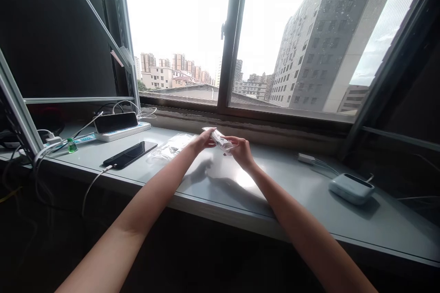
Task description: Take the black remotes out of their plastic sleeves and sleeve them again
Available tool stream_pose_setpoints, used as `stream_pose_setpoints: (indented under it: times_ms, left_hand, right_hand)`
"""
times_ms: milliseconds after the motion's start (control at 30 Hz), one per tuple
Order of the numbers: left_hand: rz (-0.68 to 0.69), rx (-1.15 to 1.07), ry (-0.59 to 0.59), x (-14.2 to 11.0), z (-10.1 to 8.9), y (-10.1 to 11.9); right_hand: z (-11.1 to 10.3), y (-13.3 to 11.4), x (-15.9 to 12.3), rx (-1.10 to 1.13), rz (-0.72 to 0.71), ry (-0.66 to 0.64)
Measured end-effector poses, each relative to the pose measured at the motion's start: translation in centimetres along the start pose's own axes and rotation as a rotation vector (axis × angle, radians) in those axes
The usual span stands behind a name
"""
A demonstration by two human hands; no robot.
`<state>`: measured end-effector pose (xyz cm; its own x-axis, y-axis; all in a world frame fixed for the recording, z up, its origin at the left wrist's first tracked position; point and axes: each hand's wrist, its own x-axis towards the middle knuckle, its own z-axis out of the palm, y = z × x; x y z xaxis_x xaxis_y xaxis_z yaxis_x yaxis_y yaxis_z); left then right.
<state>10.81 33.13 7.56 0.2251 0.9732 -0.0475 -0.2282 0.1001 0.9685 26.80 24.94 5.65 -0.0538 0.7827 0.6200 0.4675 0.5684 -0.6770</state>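
Above the middle of the grey shelf top (220, 201), both hands grip one small clear plastic bag (222, 141) with something whitish inside that I cannot make out. My left hand (205, 139) is closed around the bag's upper left end. At its lower right end, the fingers of my right hand (241, 150) pinch the plastic. Behind my left forearm lies a heap of clear plastic bags (173, 147), partly covered by that arm. The shadows of my hands fall on the shiny surface below.
To the left lie a black phone (130, 154) with a white cable, a second phone (116, 122) on a white power strip (123, 132), and a small green bottle (72, 145). A light-blue device (351, 187) and white charger (306, 159) sit right. Metal posts flank a window.
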Motion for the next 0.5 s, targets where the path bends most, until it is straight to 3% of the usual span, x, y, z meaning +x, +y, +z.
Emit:
stream_pose_setpoints:
  times_ms: [167, 500]
  left_hand:
    - [-0.178, 0.191, -0.041, 0.9, -1.4, -0.8]
    - [-0.069, 0.114, 0.159, 2.2, -3.8, -1.9]
  right_hand:
    - [-0.3, -0.7, -0.4, -0.219, 0.007, -0.034]
    - [0.5, -2.5, -1.5, -0.247, -0.131, -0.440]
